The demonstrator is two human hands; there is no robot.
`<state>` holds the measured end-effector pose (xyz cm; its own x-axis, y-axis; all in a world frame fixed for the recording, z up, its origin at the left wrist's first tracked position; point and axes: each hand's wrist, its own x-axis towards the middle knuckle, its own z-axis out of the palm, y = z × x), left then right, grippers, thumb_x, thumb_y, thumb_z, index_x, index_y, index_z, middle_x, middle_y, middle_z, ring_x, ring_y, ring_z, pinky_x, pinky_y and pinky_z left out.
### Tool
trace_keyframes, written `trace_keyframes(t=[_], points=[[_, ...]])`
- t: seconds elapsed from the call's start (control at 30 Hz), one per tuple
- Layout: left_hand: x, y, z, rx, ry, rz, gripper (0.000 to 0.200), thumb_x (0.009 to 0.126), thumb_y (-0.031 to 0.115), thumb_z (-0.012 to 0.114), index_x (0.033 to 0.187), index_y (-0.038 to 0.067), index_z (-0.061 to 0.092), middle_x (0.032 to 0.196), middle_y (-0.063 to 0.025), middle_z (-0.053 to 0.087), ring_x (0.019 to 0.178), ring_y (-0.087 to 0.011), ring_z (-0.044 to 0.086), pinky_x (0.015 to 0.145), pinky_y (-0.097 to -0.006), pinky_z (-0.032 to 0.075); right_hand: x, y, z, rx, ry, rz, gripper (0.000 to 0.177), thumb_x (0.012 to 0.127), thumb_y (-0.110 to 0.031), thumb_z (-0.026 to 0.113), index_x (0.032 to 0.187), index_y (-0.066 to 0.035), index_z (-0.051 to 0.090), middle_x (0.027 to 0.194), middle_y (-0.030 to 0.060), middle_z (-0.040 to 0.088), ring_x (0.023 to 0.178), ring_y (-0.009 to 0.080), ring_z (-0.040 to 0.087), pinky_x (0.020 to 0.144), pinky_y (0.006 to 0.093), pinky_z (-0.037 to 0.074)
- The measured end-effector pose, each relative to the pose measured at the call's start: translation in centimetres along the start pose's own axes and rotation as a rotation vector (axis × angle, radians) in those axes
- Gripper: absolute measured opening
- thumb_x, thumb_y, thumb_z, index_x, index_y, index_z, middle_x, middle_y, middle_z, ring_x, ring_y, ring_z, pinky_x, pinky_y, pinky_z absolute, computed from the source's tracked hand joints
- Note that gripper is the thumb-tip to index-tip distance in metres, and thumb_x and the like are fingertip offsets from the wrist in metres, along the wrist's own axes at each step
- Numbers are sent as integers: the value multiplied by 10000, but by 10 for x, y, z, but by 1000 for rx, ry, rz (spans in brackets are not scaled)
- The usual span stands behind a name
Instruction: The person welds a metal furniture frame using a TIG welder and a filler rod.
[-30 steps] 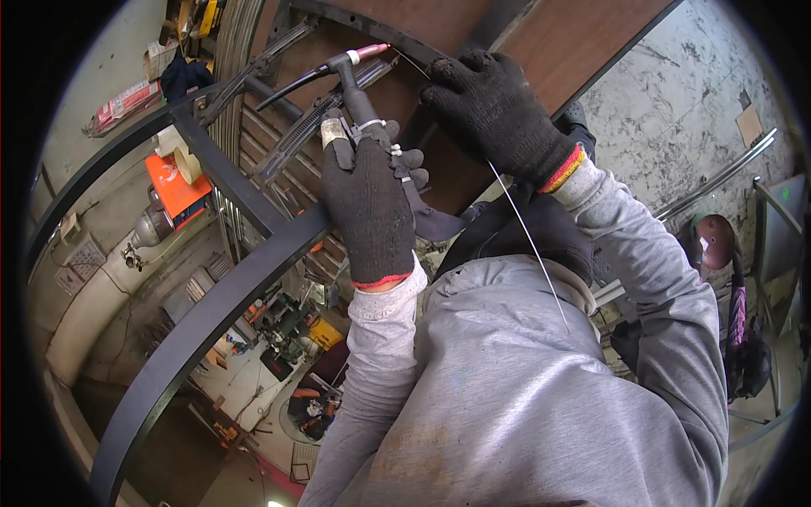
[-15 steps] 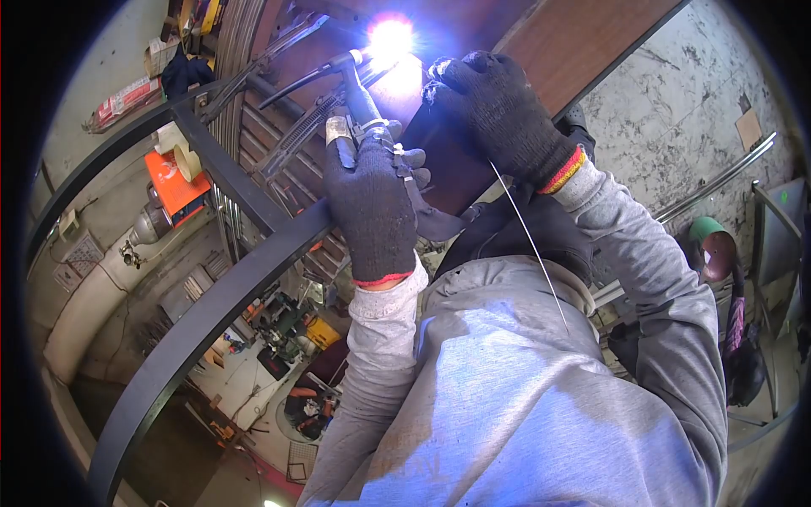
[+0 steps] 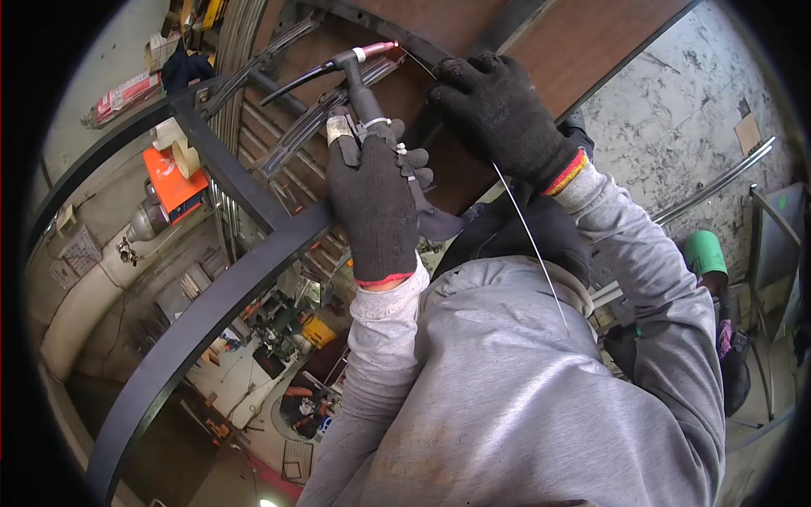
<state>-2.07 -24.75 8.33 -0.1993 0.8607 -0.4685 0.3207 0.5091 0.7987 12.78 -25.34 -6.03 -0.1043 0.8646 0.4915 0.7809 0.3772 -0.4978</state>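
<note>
My left hand (image 3: 376, 207), in a dark knitted glove with tape on one finger, is wrapped around the handle of a TIG welding torch (image 3: 363, 97). The torch's pinkish nozzle points right, its tip glowing faintly close to a dark steel bar (image 3: 422, 46). In a matching glove with a red and yellow cuff, my right hand (image 3: 507, 118) pinches a thin filler rod (image 3: 530, 232). One end of the rod reaches toward the nozzle tip; the long end trails back over my grey sweatshirt (image 3: 507, 397).
A curved black steel frame (image 3: 194, 329) sweeps across the left, close by my left wrist. Brown panels (image 3: 608, 51) lie behind the right hand. Bundled metal bars (image 3: 239, 51), an orange box (image 3: 175, 182) and a tool-covered bench (image 3: 279, 338) are at the left. A green cylindrical object (image 3: 705, 252) is at right.
The bright welding arc has gone out, leaving the nozzle and steel bars visible. Both hands stay nearly in place. The green object at right has turned or shifted.
</note>
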Motion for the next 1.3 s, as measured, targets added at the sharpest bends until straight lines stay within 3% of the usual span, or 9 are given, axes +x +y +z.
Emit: trace_keyframes(t=[0.1, 0.2, 0.27, 0.37, 0.6, 1.0, 1.2, 1.27, 1.3], points=[[0, -2, 2, -19, 17, 51, 419, 1058, 154, 545, 1424, -43, 493, 1135, -173, 727, 776, -198, 734, 602, -323, 629, -1, 0, 1, 4, 19, 7, 406, 780, -178, 763, 1185, -179, 728, 1235, 54, 672, 1100, 305, 670, 967, 477, 538], [0, -1, 1, -15, 18, 28, 342, 1066, 183, 564, 1321, -44, 549, 1082, -129, 690, 740, -171, 704, 585, -312, 590, 0, 0, -2, 35, -49, 26, 364, 835, -161, 729, 1199, -153, 716, 1311, 68, 679, 1135, 331, 660, 958, 473, 533], [2, -1, -1, -11, 15, 4, 503, 1056, 130, 519, 1524, -24, 416, 1143, -186, 728, 769, -202, 733, 594, -322, 630, -1, 0, -1, 17, -9, 7, 372, 829, -162, 732, 1200, -154, 713, 1312, 72, 675, 1136, 335, 659, 977, 474, 526], [2, -2, -1, -33, 8, 26, 541, 1055, 117, 510, 1563, -16, 380, 1148, -189, 729, 768, -202, 734, 593, -316, 632, 0, -2, -3, 11, -40, 15, 417, 780, -174, 765, 1196, -176, 727, 1244, 64, 672, 1144, 315, 671, 1008, 482, 533], [2, 1, -3, 7, -10, -21, 546, 1057, 118, 505, 1570, -17, 377, 1147, -190, 730, 767, -197, 736, 596, -310, 634, -1, -2, 0, -1, -44, 22, 415, 800, -174, 764, 1214, -185, 729, 1255, 77, 671, 1151, 314, 669, 1017, 496, 532], [3, -4, -3, -7, -8, 38, 482, 1061, 132, 523, 1502, -40, 433, 1137, -186, 731, 756, -196, 727, 594, -316, 626, 0, -2, 0, 24, -43, 30, 373, 842, -186, 732, 1215, -177, 730, 1242, 70, 671, 1156, 312, 662, 1007, 488, 531], [3, -5, -1, -23, -6, 56, 376, 1063, 148, 543, 1391, -33, 512, 1116, -169, 739, 729, -196, 725, 584, -318, 627, -3, -1, 2, -40, -32, 9, 342, 860, -204, 707, 1202, -183, 725, 1257, 59, 660, 1169, 301, 651, 986, 493, 531], [1, 2, 4, 81, 43, 32, 291, 1064, 162, 562, 1292, -18, 589, 1001, -158, 749, 667, -191, 712, 541, -304, 599, -5, -2, 4, -25, 29, 13, 335, 876, -223, 697, 1209, -190, 717, 1281, 50, 645, 1208, 299, 624, 981, 494, 530], [1, 5, 4, 70, 42, -41, 160, 1072, 170, 567, 1171, 48, 600, 780, -105, 687, 570, -152, 648, 472, -271, 499, -8, -2, 8, 2, 62, 23, 334, 886, -225, 690, 1217, -194, 711, 1298, 43, 637, 1237, 299, 602, 977, 498, 528]])
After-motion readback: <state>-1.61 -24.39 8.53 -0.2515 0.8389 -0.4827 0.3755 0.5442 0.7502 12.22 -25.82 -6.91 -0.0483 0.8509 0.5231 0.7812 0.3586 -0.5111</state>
